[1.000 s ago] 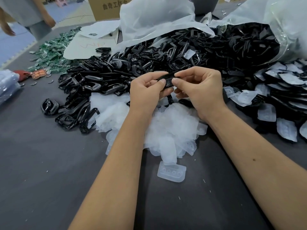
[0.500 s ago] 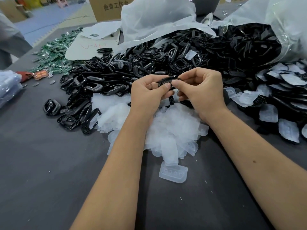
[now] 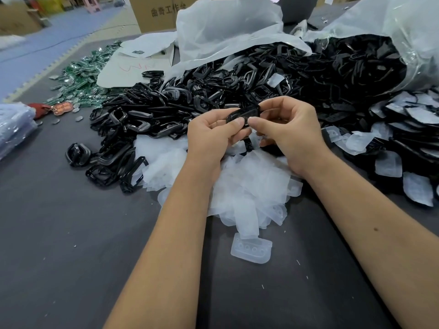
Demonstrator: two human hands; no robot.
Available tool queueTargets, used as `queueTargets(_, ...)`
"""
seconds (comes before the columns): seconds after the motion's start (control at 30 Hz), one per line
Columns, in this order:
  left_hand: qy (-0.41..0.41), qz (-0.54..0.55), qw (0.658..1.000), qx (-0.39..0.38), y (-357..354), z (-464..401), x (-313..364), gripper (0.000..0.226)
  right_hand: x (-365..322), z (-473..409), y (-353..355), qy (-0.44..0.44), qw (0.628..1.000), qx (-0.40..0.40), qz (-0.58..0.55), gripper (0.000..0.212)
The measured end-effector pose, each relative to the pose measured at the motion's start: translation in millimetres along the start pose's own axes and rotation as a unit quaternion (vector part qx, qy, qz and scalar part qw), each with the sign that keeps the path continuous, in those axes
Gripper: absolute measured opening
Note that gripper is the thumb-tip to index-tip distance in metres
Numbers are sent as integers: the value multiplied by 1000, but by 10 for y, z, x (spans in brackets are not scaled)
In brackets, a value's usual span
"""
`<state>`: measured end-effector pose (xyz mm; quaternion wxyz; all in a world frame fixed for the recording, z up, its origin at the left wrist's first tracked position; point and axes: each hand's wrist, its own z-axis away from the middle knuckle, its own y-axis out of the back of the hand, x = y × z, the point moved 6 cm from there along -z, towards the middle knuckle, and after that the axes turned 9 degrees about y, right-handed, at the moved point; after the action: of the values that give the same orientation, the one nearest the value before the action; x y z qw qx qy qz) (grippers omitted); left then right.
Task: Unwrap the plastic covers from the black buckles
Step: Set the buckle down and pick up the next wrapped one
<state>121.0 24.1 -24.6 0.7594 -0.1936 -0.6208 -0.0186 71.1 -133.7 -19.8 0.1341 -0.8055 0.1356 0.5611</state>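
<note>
Holding one black buckle (image 3: 242,115) between them, the two hands met above the middle of the worktop (image 3: 59,245). The left hand (image 3: 213,136) had its fingers curled under the buckle with the thumb pressed on its near edge, and the right hand (image 3: 289,131) pinched the other end – thumb tip touching the left thumb tip. Whether any plastic cover clung to that buckle could not be told from the glare on it.

Just below the hands lay a heap of clear plastic covers (image 3: 249,186), spreading toward the near side, with one single cover (image 3: 251,250) lying apart at the heap's near edge. Left of and beyond the hands a big pile of bare buckles (image 3: 154,115) ran across the dark worktop. At the far right more buckles spilled from an open plastic bag (image 3: 408,32), and on the right side sat wrapped buckles (image 3: 403,129) – black pieces with cloudy covers on them. A crumpled white sheet (image 3: 225,29) rose behind the pile. At the far left were small green pieces (image 3: 83,74), and a cardboard box (image 3: 156,15) stood beyond the worktop.
</note>
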Motion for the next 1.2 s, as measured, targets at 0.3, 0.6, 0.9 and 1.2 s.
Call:
queueTargets(0.3,-8,-8,999,-37,-32,16,0,14,22,-18,5,-32,999,-17,-21,16)
queueTargets(0.6,-76,-89,993,-10,-45,58,78,19,-1,-16,-6,-22,999,-19,20,29)
queueTargets(0.9,-144,-35,985,83,194,34,349,23,-162,-19,-122,127,945,-60,296,16)
queueTargets(1.2,-95,57,989,101,295,28,312,12,-86,56,-369,121,826,-172,524,57)
